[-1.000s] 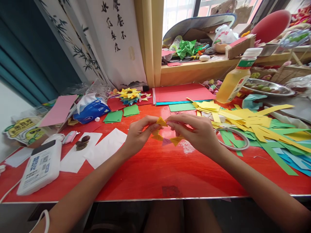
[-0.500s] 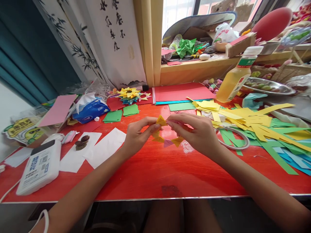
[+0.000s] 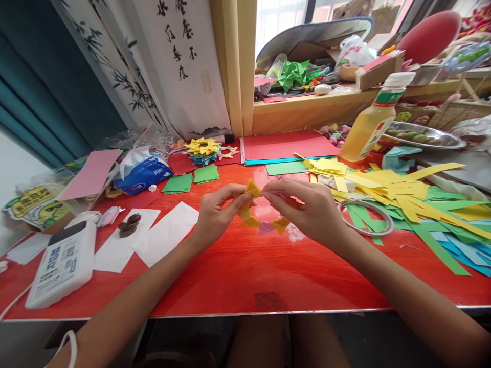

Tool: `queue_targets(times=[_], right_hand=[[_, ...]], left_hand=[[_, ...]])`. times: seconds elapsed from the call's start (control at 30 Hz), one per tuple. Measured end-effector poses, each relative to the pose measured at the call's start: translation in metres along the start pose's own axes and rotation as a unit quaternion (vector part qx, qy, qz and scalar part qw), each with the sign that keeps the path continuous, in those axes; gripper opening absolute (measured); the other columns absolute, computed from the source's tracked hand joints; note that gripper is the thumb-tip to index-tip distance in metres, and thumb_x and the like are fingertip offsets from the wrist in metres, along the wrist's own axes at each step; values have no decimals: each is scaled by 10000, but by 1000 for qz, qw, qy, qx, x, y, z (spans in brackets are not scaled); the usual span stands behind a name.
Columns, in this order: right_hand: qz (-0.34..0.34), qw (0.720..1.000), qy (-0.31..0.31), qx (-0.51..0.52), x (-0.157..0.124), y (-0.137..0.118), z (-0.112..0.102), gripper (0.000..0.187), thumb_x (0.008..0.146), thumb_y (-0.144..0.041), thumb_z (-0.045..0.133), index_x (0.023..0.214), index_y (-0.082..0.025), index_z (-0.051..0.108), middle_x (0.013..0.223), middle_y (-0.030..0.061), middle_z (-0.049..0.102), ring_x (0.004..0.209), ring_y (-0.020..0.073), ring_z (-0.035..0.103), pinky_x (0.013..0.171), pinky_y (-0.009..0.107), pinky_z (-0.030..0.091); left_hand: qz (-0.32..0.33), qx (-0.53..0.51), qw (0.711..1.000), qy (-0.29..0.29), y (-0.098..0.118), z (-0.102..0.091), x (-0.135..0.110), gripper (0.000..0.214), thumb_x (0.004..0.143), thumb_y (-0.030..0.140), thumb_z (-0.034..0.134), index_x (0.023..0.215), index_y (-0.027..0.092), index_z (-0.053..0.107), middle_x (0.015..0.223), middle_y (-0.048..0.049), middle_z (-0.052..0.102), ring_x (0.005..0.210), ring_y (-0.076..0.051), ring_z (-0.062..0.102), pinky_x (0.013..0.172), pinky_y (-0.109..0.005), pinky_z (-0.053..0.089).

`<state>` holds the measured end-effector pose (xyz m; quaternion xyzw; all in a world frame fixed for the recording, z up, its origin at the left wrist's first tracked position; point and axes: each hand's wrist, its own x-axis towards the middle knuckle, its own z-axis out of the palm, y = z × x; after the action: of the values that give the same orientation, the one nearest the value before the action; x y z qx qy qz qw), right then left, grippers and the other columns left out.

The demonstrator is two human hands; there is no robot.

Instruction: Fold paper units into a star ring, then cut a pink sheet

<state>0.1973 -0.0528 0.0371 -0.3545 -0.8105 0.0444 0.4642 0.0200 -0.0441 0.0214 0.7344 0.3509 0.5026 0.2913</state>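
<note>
Teal curtain [image 3: 49, 76], seemingly daylit window [image 3: 282, 23]

The curved folded-paper chain [image 3: 251, 222] is yellow and lilac, with a small pink paper piece [image 3: 281, 193] at its one o'clock. The glossy tabletop [image 3: 230, 276] is red. Towards eleven, a white fabric hanging [image 3: 161, 66] bears black bamboo and lettering.

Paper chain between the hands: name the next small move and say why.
Probably ease the pink piece in the right hand toward the yellow piece pinched by the left hand: their edges seem to meet, with the paper chain hanging below, though the fingers hide whether they interlock.
</note>
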Motion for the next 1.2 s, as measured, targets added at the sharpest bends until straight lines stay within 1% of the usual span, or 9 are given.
queue_targets(times=[0.23,0.4,0.63,1.0,1.2], right_hand=[[10,1000,-13,-3,0,0,1,121,810,-176,477,836,-195,594,784,7,658,663,95,579,577,218,429],[20,999,-26,3,-1,2,2,121,820,-194,471,845,-185,590,792,11,653,667,92,576,574,212,421],[46,998,-46,20,-2,5,3,132,831,-238,458,847,-178,575,779,16,640,649,93,563,560,214,407],[65,996,-49,32,-2,6,6,117,829,-244,469,839,-175,563,742,11,630,636,100,560,557,214,400],[74,995,-50,40,-3,6,6,113,826,-242,469,842,-176,560,740,15,630,639,106,563,559,215,400]], left_hand=[[12,28,999,-13,0,-3,2,173,786,292,535,879,180,627,693,-11,653,595,-100,601,561,-203,498],[-4,21,1000,-20,-1,-3,2,168,798,290,518,879,187,624,704,-12,654,600,-101,596,576,-214,502],[-5,11,999,-31,-3,-3,3,165,792,296,524,851,174,617,683,-12,645,587,-100,584,558,-208,498],[-15,2,999,-45,-5,-4,3,141,785,283,534,837,181,617,690,-8,644,612,-107,593,584,-216,494],[-14,8,998,-57,-6,-5,4,167,788,297,529,861,177,619,698,-17,646,637,-118,597,599,-225,494]])
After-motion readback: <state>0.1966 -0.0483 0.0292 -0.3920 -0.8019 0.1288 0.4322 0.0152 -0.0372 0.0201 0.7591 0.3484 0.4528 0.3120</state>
